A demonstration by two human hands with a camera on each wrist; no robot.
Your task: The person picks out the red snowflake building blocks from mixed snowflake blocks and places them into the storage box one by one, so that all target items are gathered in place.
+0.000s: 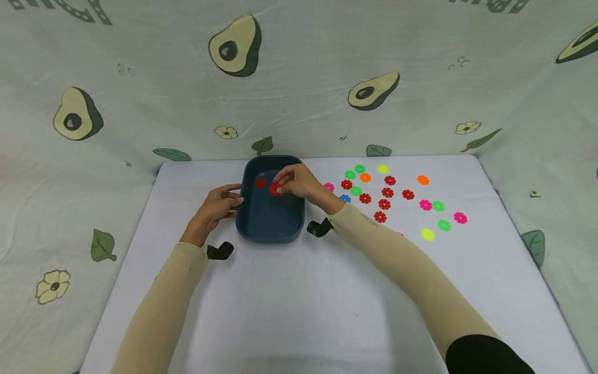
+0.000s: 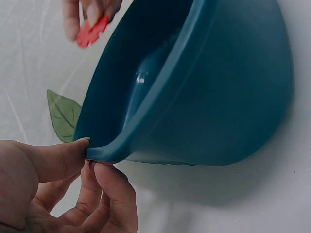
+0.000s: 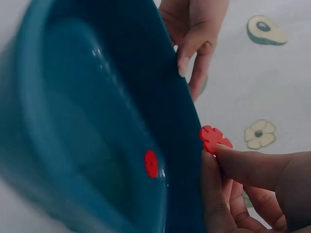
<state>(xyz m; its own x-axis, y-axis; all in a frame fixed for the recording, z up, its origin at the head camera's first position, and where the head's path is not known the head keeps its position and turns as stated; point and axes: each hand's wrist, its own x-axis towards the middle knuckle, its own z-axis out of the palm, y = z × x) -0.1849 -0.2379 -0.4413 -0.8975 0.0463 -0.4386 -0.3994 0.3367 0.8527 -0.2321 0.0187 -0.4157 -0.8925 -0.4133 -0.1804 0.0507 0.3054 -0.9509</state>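
A dark blue plastic basin [image 1: 271, 223] stands at the back of the white table. My left hand [image 1: 219, 208] grips its left rim, thumb on the inside and fingers outside, as the left wrist view shows. Over the basin, my right hand [image 1: 299, 182] pinches a red notched, flower-shaped disc [image 3: 214, 138] between thumb and fingertips. Another red disc [image 3: 151, 163] lies inside the basin, near its far end.
To the right of the basin lie several loose notched discs, among them a red disc [image 1: 384, 204], a green disc [image 1: 444, 225], a yellow disc [image 1: 427, 235] and an orange disc [image 1: 423, 179]. A patterned cloth [image 1: 299, 104] hangs behind the table [image 1: 289, 301].
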